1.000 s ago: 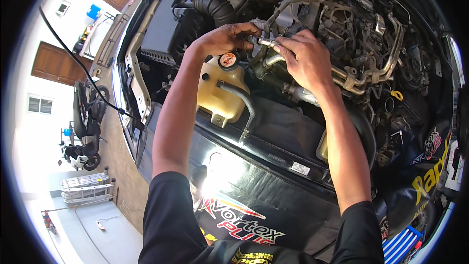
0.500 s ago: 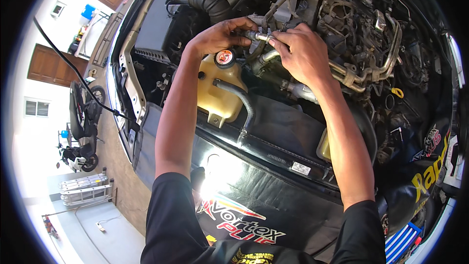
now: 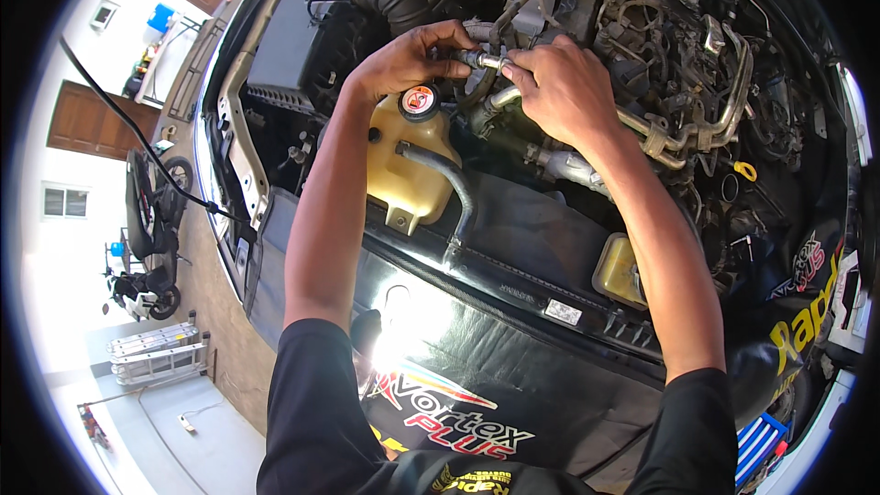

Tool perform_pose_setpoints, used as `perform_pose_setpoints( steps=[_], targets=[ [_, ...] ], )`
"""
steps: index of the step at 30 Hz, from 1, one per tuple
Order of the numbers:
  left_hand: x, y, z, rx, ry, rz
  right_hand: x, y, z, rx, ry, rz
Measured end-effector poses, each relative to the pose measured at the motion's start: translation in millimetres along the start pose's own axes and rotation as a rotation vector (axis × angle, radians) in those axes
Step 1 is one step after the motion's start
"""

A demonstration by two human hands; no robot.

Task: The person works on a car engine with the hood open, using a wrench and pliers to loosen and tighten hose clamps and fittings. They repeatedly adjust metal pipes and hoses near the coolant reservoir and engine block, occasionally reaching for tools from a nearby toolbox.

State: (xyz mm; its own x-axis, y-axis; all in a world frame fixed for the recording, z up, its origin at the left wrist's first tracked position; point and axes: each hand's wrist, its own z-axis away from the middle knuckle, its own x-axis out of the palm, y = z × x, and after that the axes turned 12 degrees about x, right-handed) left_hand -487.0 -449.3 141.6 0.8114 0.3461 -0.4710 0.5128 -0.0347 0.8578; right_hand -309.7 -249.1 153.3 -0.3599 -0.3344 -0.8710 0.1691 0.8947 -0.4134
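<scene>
Over the engine bay, both my hands meet at a short shiny metal socket extension with a thicker collar at its left end. My left hand pinches the collar between thumb and fingers. At the other end, my right hand has its thumb and fingertips closed on the bar; its far end is hidden behind them. Below my left hand stands a yellowed coolant reservoir with a black cap bearing a round label. A black hose curves down from the reservoir.
Metal pipes run right of my right hand. An air filter box and ribbed intake hose lie at the upper left. A black cover drapes the car's front. A thin prop rod slants at the left.
My right elbow has swung slightly outward, showing more of a yellowish container beside it. My right fingers have shifted a little on the bar. Both hands keep their hold, and the view has moved slightly.
</scene>
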Motion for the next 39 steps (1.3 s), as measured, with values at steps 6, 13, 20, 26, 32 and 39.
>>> perform_pose_setpoints(
  steps=[6,13,20,26,32,39],
  targets=[
    [0.8,-7.4,1.1,0.015,0.048,0.055,-0.1,-4.2,-7.0,-0.056,-0.061,0.083],
    [3.2,-4.0,-3.8,0.035,0.047,0.005,7.7,1.2,-12.1,-0.119,-0.006,0.106],
    [3.1,-2.0,-3.3,0.042,0.037,-0.059,12.4,-6.0,-13.6,-0.125,0.001,0.124],
    [5.9,-1.4,-8.1,0.091,-0.016,-0.112,5.5,-4.3,-17.0,-0.126,-0.022,0.144],
    [0.4,-6.0,1.6,-0.024,-0.018,-0.151,-29.9,14.6,-5.9,-0.127,0.34,0.04],
    [1.4,-14.3,-9.0,0.007,-0.001,-0.403,-104.5,209.7,23.4,0.977,0.361,0.103]
  ],
)
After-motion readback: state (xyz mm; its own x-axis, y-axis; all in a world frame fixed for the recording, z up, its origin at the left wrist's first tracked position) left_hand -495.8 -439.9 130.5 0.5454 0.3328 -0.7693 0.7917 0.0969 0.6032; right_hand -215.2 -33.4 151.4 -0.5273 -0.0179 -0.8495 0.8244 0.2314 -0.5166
